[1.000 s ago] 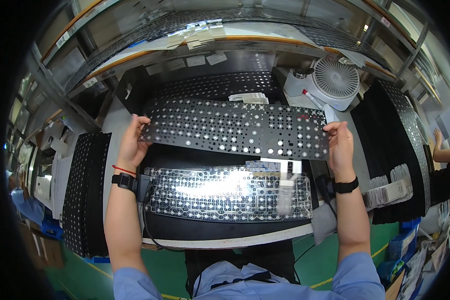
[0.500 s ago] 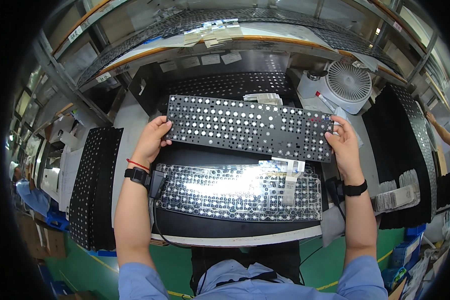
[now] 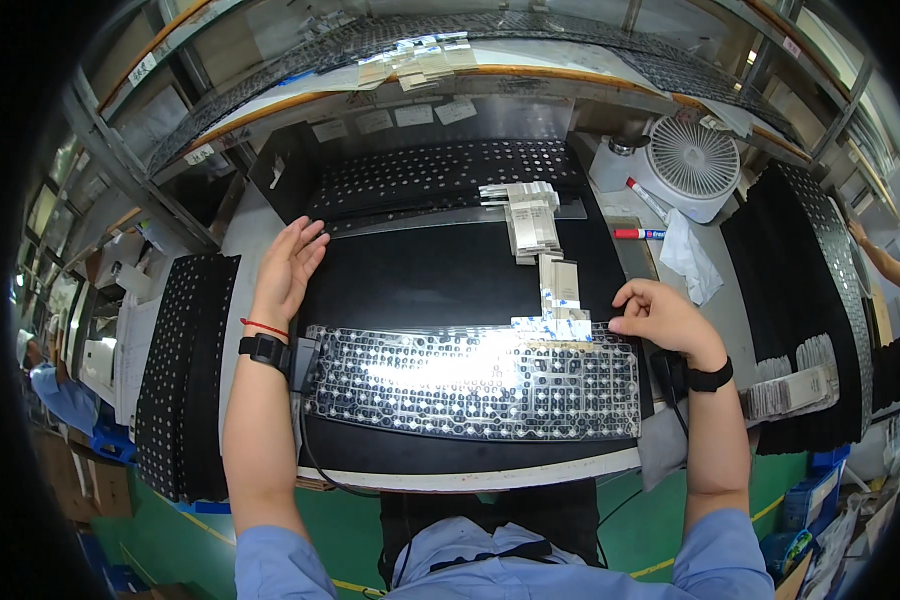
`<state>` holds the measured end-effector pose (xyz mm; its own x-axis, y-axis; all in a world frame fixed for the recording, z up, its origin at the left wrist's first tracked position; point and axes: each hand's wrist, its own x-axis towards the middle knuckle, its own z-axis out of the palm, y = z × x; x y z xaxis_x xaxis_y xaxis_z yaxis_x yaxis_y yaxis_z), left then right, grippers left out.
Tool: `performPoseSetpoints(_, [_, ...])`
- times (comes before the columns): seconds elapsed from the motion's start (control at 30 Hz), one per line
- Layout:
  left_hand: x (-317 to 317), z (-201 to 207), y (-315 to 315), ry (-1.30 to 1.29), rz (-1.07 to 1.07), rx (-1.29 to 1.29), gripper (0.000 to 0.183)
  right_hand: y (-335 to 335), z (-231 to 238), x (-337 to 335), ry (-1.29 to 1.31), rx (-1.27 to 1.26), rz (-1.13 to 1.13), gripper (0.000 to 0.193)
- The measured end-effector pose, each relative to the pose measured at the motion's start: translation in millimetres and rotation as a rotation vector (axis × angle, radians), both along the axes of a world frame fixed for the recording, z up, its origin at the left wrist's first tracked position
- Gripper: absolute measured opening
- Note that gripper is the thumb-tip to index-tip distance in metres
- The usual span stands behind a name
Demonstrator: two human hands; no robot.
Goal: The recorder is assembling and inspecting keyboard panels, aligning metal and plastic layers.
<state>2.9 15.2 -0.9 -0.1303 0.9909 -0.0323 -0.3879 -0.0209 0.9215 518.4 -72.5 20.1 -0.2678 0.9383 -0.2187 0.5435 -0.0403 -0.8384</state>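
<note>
My left hand [image 3: 289, 268] is raised at the left side of the black work surface [image 3: 410, 275], fingers stretched and holding nothing. Bent but apart, the fingers of my right hand [image 3: 662, 316] hover by the upper right corner of a keyboard circuit sheet [image 3: 580, 395]. That sheet is clear and glossy, with rows of pale round spots, and lies at the front under a bright glare. Its pale ribbon tail [image 3: 560, 285] points away from me. Behind, perforated black plates [image 3: 410, 175] with white dots lie piled, with a bunch of pale ribbon tails [image 3: 533, 220] on their near side.
At the back right stand a white fan [image 3: 695, 165] and a red marker [image 3: 638, 234], with a crumpled white cloth [image 3: 692, 255] beside them. Stacks of black plates flank me at left [image 3: 185, 370] and right [image 3: 800, 300]. A shelf [image 3: 530, 75] crosses the back.
The dotted black plate has left both hands, and the pile at the back now shows more fully. Both hands are empty; the right has come down and inward. The front ribbon tail now points away.
</note>
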Motion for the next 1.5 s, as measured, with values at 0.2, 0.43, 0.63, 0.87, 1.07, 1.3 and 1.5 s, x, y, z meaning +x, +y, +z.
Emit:
performPoseSetpoints(0.2, [-8, -4, 0, 0.126, -0.079, -0.036, 0.032, -6, 7, -2, -0.102, 0.114, 0.233, 0.042])
performPoseSetpoints(0.43, [-6, -5, 0, 0.146, -0.085, -0.068, 0.031, -7, 10, -6, -0.146, 0.018, 0.147, 0.04])
performPoseSetpoints(0.63, [-6, -4, -2, 0.166, -0.084, -0.066, 0.032, -8, 11, -6, 0.035, -0.033, 0.154, 0.025])
performPoseSetpoints(0.87, [-1, 4, -8, 0.167, -0.177, -0.084, 0.034, -3, 4, -4, 0.044, 0.269, 0.11, 0.01])
performPoseSetpoints(1.07, [8, 9, -13, 0.27, -0.462, -0.142, 0.031, 9, -9, 7, 0.154, 0.287, -0.139, 0.01])
performPoseSetpoints(1.3, [1, 2, -14, 0.375, -0.513, -0.113, 0.024, 5, -4, -2, 0.228, 0.158, -0.129, 0.023])
performPoseSetpoints(1.5, [1, -1, -10, 0.4, -0.499, -0.099, 0.015, 5, -5, 4, 0.032, 0.2, -0.099, 0.018])
